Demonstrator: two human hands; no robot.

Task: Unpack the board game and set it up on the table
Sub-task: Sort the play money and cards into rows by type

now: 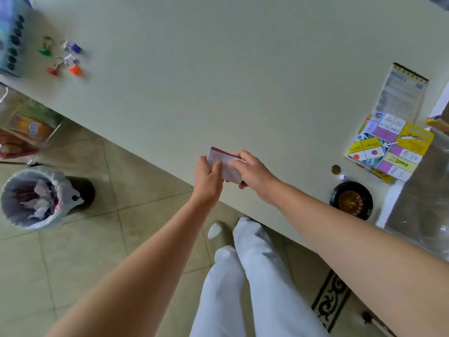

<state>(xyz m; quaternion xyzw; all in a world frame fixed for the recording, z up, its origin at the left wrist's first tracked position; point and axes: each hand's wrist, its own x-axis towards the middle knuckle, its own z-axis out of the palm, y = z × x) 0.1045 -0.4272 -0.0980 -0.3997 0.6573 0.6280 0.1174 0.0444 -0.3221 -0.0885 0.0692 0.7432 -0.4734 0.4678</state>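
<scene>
Pale tbl [230, 69], folded board [388, 147], 4 pawns [75, 69], die [343, 177], coin [336, 169]

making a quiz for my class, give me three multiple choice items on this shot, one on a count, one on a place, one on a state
1. How many coloured pawns lie on the table? A) two B) four C) six
2. Where is the white die? A) among the pawns B) beside the coin C) on a chair
3. The card stack is A) lying untouched B) fanned out C) gripped by both hands

Key: 1 B, green, blue, red and orange; 2 B, it sits just by the coin near the table edge; 3 C, the left hand and right hand both grip it.
</scene>
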